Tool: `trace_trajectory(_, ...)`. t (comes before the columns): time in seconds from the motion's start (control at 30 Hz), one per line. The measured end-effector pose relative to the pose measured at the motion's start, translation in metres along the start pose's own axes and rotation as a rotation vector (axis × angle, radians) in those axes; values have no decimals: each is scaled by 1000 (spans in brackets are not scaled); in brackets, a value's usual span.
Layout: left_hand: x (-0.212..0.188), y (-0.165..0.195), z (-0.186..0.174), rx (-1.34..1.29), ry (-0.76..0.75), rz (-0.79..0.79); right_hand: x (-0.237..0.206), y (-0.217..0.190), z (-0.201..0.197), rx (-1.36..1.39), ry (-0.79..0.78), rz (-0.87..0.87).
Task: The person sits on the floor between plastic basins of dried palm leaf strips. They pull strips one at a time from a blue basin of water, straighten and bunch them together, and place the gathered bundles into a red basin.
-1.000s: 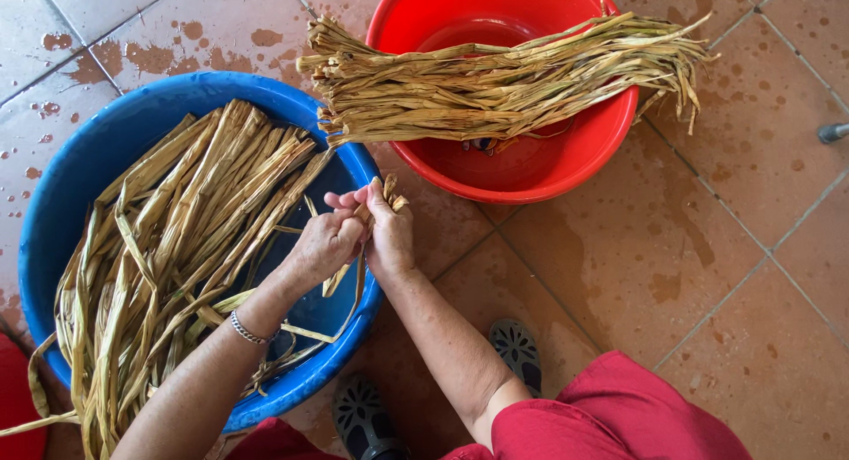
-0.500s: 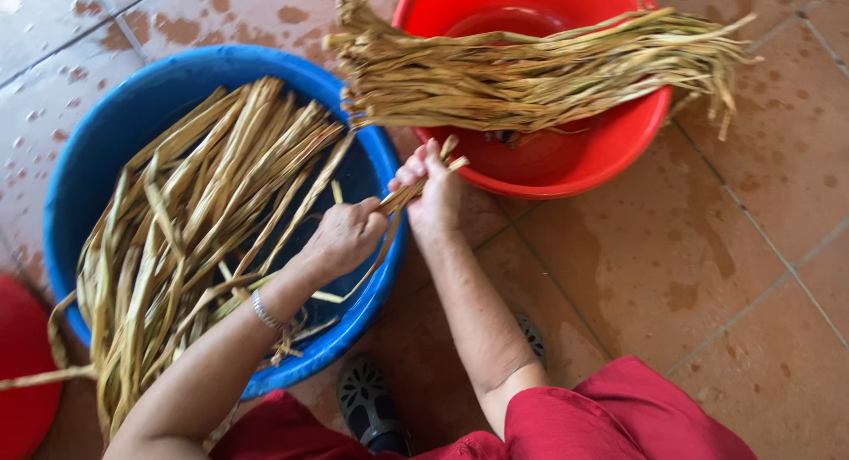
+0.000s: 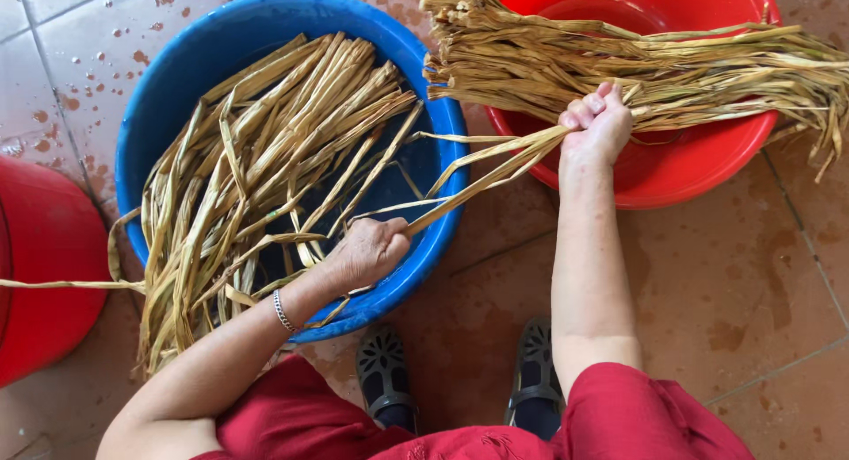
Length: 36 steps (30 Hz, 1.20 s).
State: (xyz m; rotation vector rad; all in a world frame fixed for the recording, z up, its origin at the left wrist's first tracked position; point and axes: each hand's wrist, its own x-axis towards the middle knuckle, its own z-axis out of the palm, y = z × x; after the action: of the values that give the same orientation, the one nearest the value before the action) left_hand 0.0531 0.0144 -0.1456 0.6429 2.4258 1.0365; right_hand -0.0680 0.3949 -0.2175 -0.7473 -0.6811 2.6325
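The right hand (image 3: pixel 598 124) was closed in a fist on one end of a leaf strip (image 3: pixel 482 172), over the near rim of the red basin (image 3: pixel 707 164). The left hand (image 3: pixel 371 252) was also closed, pinching the same strip's other end at the 5 o'clock edge of the blue basin (image 3: pixel 177 97). Between the two grips the strip ran taut and slanted, from 8 o'clock up to 2 o'clock, and it looked split lengthwise into narrower ribbons along part of its run.

Behind the right fist a bundle (image 3: pixel 637 66) of similar dry strips lay across the red basin, ends trailing past its rim at 3 o'clock. The blue basin held a loose pile (image 3: pixel 265 177) of strips fanning from 1 o'clock to 7 o'clock over dark water, several hanging over the rim at 7 o'clock. A red bucket (image 3: pixel 44 274) stood at 9 o'clock on the wet tiled floor (image 3: pixel 707 292). Two dark sandals (image 3: pixel 460 380) showed at 6 o'clock.

Risks, as I judged them: the strip was under tension, so a sharp pull could snap it or tear it unevenly. Neighbouring strips crossed it near the left grip and might drag out tangled. The bundle's overhang could slide off the red rim if the fist knocked it, and the wet tiles looked slippery underfoot.
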Motion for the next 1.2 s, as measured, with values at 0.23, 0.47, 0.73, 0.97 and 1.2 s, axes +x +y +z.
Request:
trace_trajectory(0.23, -47, -48, -3, 156, 12, 81, 30, -79, -13, -136, 49, -255)
trace_trajectory(0.47, -105, -115, -6, 165, -4, -156, 29, -149, -18, -16, -39, -223)
trace_trajectory(0.73, -98, -169, -7, 602, -400, -380, -41, -82, 33, -90, -431, 58)
trace_trajectory(0.97, -21, -140, -19, 524, -4, -149, -183, -21, 102, -237, -676, 19)
trace_trajectory(1.2, 45, -163, -20, 773, 203, -240, -217, 97, 103, -110, -672, 19)
